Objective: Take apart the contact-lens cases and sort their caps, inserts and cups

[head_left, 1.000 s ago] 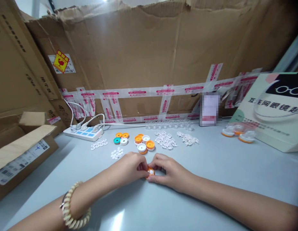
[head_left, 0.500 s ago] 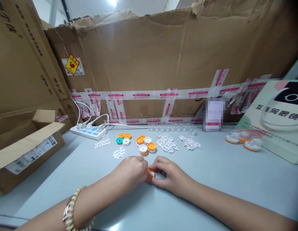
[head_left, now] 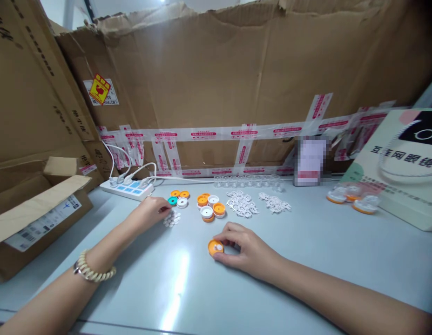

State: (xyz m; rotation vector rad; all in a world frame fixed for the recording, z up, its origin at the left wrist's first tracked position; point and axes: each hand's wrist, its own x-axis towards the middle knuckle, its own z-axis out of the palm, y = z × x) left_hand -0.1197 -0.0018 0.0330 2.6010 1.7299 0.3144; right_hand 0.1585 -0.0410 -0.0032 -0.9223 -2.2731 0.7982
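Between the thumb and fingers of my right hand [head_left: 242, 246] is a round orange cap [head_left: 212, 248], resting on the table, with small white pieces inside it. My left hand [head_left: 153, 211] is over the small white discs [head_left: 172, 218] on the left; its fingers are bent together and partly hide them, so I cannot make out what they pinch. Just beyond lie a teal cap [head_left: 172, 200], a white cap [head_left: 182, 203] and two orange caps [head_left: 184, 194]. A cluster of orange and white caps [head_left: 207, 212] sits ahead of my right hand.
White openwork pieces [head_left: 242, 204] lie in two piles behind my right hand. Clear plastic cups [head_left: 247, 181] line the back, beside a blurred upright panel [head_left: 311, 160]. A power strip [head_left: 127, 188] and open carton [head_left: 44, 209] stand left; a paper bag [head_left: 404, 172] and capped pieces [head_left: 365, 204] stand right.
My left hand has left the orange cap and moved left and away to the small white discs. My right hand still holds the cap, whose inside now shows fully.
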